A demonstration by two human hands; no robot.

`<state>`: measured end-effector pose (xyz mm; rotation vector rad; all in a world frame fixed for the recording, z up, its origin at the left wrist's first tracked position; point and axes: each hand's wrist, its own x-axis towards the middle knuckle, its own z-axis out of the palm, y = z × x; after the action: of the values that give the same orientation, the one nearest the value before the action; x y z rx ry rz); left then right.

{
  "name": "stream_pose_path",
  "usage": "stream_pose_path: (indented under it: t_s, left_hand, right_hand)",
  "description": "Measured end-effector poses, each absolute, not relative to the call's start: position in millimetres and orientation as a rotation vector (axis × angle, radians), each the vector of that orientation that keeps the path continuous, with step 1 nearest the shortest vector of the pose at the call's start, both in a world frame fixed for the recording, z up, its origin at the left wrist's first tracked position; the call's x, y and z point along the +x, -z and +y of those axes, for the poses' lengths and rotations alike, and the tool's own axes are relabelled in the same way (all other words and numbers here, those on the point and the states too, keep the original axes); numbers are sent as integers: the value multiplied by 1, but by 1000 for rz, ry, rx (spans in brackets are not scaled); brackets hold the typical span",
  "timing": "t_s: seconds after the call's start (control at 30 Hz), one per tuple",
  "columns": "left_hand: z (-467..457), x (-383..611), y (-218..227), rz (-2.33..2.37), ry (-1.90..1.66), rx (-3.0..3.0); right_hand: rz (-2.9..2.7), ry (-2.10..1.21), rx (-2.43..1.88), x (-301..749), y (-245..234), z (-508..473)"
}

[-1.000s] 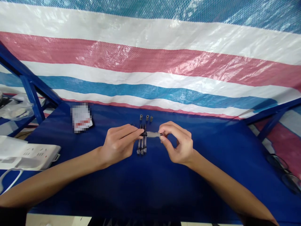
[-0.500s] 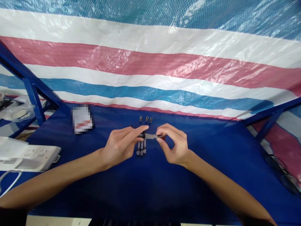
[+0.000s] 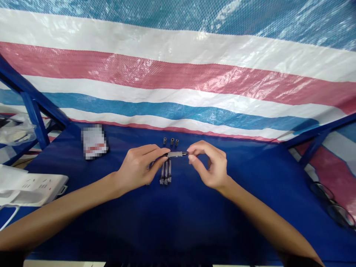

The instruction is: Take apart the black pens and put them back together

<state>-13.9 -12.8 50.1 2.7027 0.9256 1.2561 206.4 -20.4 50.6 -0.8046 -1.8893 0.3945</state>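
Between my two hands, above the blue table, lies a slim pen-like tube (image 3: 175,154) with a greyish, partly translucent barrel and dark ends. My left hand (image 3: 141,163) is closed on its left end, thumb and forefinger pressed together. At the thin dark right end, my right hand (image 3: 211,163) pinches with thumb and fingertips. Just below the tube, several clear slender tubes with dark ends (image 3: 166,174) lie side by side, partly hidden by my left hand. Beyond it stand three short grey hollow cylinders (image 3: 172,141).
A blurred-out white and red pack (image 3: 94,142) is at the back left of the blue table (image 3: 178,218). A white power strip (image 3: 41,187) lies at the left edge. Dark-framed glasses (image 3: 332,204) are at the right. A striped sheet (image 3: 178,78) hangs behind.
Both hands have risen slightly with the tube. My right hand has shifted a little to the right, and more of the tube's dark right end shows.
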Motion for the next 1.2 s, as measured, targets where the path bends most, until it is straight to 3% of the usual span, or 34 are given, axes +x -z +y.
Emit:
stream_pose_path:
  t_s: [0.17,0.4,0.47,0.63,0.77,1.2]
  left_hand:
    - [-10,-15,-54,951,-1097,2664]
    - [-10,-14,-38,890,-887,2858]
    - [-7,-15,-35,974,-734,2884]
    - [11,-22,-37,1686,-74,2703]
    - [24,-31,-38,1754,161,2535]
    - [26,-25,-13,1382,-43,2268]
  right_hand:
    - [-1993,-557,-816,206,-48,-17]
    - [-2080,-425,-836,196,-29,-19]
    - [-2112,-457,-956,196,-23,-14]
    - [-2243,-486,-1450,193,-2,0]
    - [-2383,-525,-1549,180,11,-3]
    - [-2593,-272,-1796,174,11,-7]
